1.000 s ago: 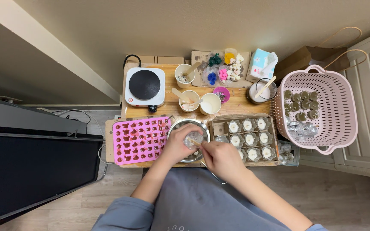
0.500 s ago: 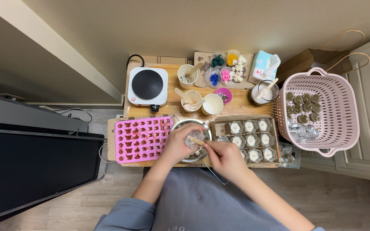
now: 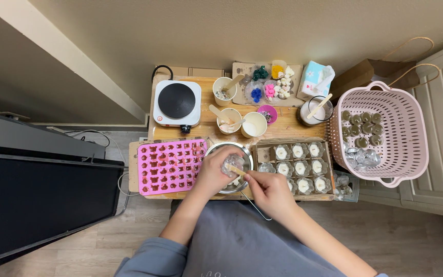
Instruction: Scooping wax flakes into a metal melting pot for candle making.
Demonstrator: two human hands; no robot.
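Low wooden worktop [image 3: 293,127], seen from above; person sits close against its near edge.

Pink basket [image 3: 385,134] at right, just off the worktop, dark small cups and clear ones inside. Pink mould [image 3: 169,165] at left, many small cavities. Hotplate [image 3: 176,102] behind it, cord trailing back. Cardboard tray [image 3: 297,165] right of centre, small cups in rows, most filled white. Steel bowl [image 3: 229,174] between mould and tray, at the near edge.

Left hand [image 3: 212,172] over the bowl, fingers closed around a small clear cup [image 3: 232,163]. Right hand [image 3: 268,189] just beside, fingers pinching a wooden stick [image 3: 236,170] whose tip reaches the cup.

Risks, as judged: cup is small and held tilted over the bowl; a hard scrape with the stick could slip it from the fingers, or flick contents onto mould or tray, both touching or nearly touching the bowl. Bowl sits at the worktop edge, above the lap; a push could tip it.

Around: three paper cups [image 3: 242,120] with sticks behind the bowl, tissue box [image 3: 315,78], tumbler [image 3: 314,110]. Crowded; reaching back means passing over the bowl.
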